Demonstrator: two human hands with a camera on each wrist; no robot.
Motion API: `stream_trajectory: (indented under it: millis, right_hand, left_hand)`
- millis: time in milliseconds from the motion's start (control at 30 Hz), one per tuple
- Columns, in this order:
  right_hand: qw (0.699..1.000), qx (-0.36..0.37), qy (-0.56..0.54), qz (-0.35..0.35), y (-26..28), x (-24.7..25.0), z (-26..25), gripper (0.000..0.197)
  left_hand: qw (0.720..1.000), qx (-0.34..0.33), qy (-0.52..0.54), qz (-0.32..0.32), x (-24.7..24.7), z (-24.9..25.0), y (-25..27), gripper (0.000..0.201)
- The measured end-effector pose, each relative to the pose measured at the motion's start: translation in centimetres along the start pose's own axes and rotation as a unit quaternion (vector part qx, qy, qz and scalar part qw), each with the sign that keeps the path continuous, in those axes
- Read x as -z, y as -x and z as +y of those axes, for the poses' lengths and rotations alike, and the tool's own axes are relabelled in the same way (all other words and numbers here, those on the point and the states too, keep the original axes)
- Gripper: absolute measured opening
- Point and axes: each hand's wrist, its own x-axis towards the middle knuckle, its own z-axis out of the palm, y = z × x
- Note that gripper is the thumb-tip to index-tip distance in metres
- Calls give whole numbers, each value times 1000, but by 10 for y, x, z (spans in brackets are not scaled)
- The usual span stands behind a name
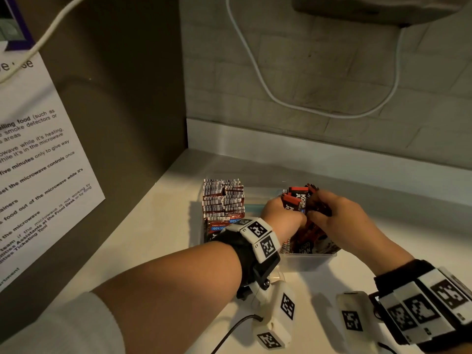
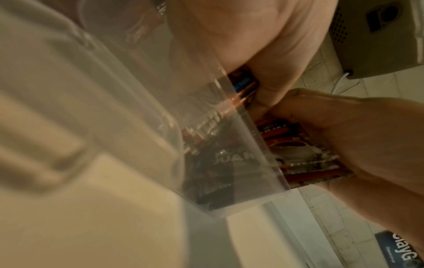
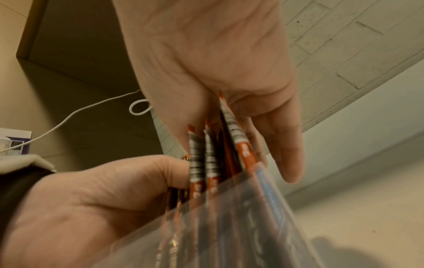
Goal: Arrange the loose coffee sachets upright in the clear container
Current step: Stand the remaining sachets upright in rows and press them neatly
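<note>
A clear container [image 1: 309, 259] stands on the white counter. Its left part holds a tight block of upright sachets [image 1: 223, 198]; its right part holds loose red-and-black sachets [image 1: 311, 241] lying at angles. Over the right part, my left hand [image 1: 286, 213] and right hand [image 1: 329, 210] grip one bundle of sachets [image 1: 300, 198] from either side. In the right wrist view the bundle [image 3: 211, 159] stands on edge, its lower ends behind the container wall [image 3: 229, 226], between my right hand's fingers [image 3: 286, 145] and my left hand [image 3: 91, 199]. The left wrist view shows the same sachets [image 2: 309, 154] behind the wall [image 2: 241, 163].
A brown panel [image 1: 115, 111] with a paper notice [image 1: 38, 162] closes off the left side. The tiled wall [image 1: 332, 72] behind carries a hanging white cable [image 1: 258, 72] and an appliance [image 1: 383, 8] above. Bare counter [image 1: 166, 238] lies to the left of the container.
</note>
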Motion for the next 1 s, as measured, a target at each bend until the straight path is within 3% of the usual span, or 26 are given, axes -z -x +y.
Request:
stream_trajectory:
  millis: [133, 333, 400, 533, 733, 867, 1000]
  right_hand:
    - [999, 5, 43, 25, 0, 0, -4, 5]
    - [996, -29, 74, 45, -1, -2, -11, 27]
    - [995, -40, 74, 50, -2, -1, -12, 23]
    - [995, -36, 82, 39, 0, 0, -13, 18]
    - [994, -7, 111, -1, 2, 4, -14, 48]
    - [991, -17, 129, -38, 2, 6, -14, 48]
    - [995, -20, 94, -24, 3, 11, -13, 41]
  left_hand:
    - [1000, -3, -5, 1, -1, -1, -2, 33]
    - [997, -4, -70, 44, -3, -1, -5, 29]
    - [995, 1, -87, 43, -4, 0, -5, 29]
    - [997, 13, -62, 54, -3, -2, -7, 31]
    - [999, 15, -17, 46, -6, 0, -3, 26]
    - [999, 28, -3, 39, -3, 1, -3, 22]
    - [998, 24, 2, 53, 0, 1, -4, 26]
